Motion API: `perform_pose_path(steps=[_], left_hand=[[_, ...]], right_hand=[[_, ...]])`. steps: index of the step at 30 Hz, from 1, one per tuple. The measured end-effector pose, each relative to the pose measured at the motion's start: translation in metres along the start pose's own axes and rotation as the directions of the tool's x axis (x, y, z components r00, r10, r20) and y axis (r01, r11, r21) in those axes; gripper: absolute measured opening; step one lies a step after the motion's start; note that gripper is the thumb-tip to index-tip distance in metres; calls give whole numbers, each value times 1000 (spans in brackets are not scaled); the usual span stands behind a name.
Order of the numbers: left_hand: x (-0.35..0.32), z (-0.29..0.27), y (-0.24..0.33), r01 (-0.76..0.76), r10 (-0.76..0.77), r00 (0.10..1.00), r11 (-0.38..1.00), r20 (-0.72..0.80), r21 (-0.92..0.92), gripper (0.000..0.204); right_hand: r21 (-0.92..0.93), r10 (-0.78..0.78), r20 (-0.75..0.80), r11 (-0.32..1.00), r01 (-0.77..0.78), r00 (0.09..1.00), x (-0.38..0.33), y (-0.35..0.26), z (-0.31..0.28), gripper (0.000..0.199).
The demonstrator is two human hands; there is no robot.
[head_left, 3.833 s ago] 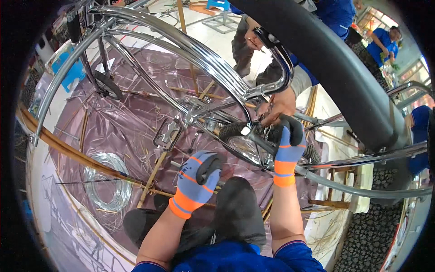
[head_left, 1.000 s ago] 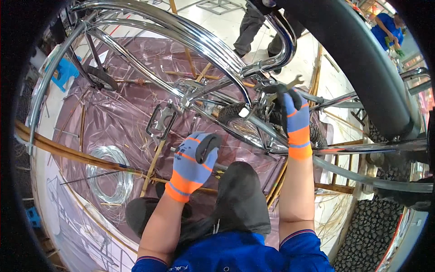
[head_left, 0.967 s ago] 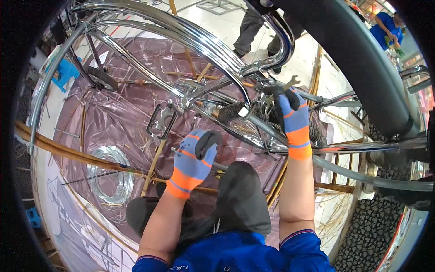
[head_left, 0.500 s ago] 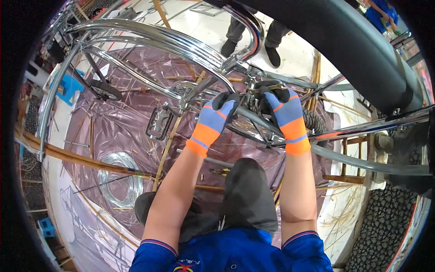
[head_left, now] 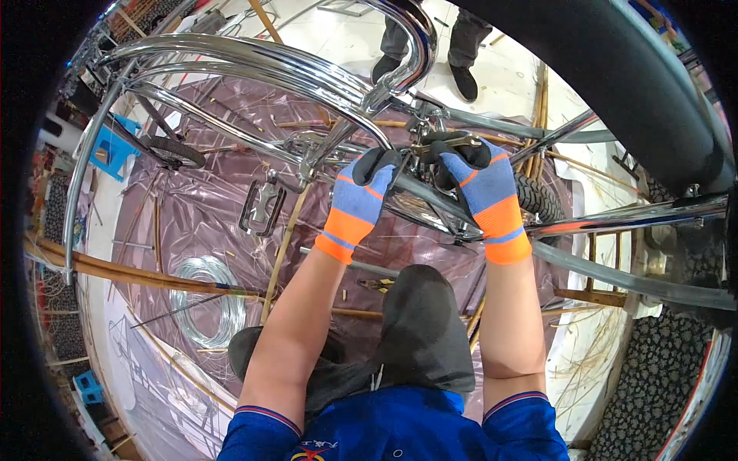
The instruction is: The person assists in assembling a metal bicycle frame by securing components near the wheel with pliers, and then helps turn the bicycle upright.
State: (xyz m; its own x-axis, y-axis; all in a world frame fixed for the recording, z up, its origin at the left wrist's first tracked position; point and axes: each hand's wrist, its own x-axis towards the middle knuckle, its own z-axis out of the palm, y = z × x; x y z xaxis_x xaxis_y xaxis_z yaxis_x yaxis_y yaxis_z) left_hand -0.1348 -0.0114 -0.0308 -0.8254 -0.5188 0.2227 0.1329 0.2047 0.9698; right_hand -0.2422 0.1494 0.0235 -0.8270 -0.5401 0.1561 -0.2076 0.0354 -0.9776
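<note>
My left hand (head_left: 360, 198), in a blue, orange and black work glove, is closed at the lower end of a curved chrome tube (head_left: 315, 81). Its fingertips are pressed together, and what they pinch is hidden. My right hand (head_left: 486, 184), gloved alike, is closed just to the right, over the joint of the cycle-like metal frame. A slim brass-coloured metal piece (head_left: 465, 142) shows above its fingers; its kind is unclear. A grey tube (head_left: 434, 201) runs between both hands. A black knobby tyre (head_left: 538, 198) sits right of my right hand.
A pedal (head_left: 263, 207) hangs left of my hands. Coiled wire (head_left: 206, 300), bamboo poles (head_left: 138, 273) and pliers (head_left: 377, 285) lie on the plastic sheet (head_left: 207, 219). A big black curved panel (head_left: 607, 84) overhangs the upper right. Another person's shoes (head_left: 463, 82) stand at the far side.
The view has shifted slightly, so the frame and black panel sit a little differently. Both hands keep the same places on the frame, with only slight movement of the right fingers.
</note>
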Motion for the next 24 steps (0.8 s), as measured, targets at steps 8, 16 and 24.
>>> perform_pose_path(steps=[8,16,24], left_hand=[[1,0,-4,-6,6,1000,1000,0,-25,21],[-5,5,-7,-96,92,994,993,-63,-62,20],[-7,6,-8,-119,115,990,992,-79,-46,21]], right_hand=[[40,98,2,994,-98,995,1,-1,-2,20],[-214,51,56,976,-38,997,17,-40,16,21],[-538,-72,210,824,177,975,38,-45,9,27]])
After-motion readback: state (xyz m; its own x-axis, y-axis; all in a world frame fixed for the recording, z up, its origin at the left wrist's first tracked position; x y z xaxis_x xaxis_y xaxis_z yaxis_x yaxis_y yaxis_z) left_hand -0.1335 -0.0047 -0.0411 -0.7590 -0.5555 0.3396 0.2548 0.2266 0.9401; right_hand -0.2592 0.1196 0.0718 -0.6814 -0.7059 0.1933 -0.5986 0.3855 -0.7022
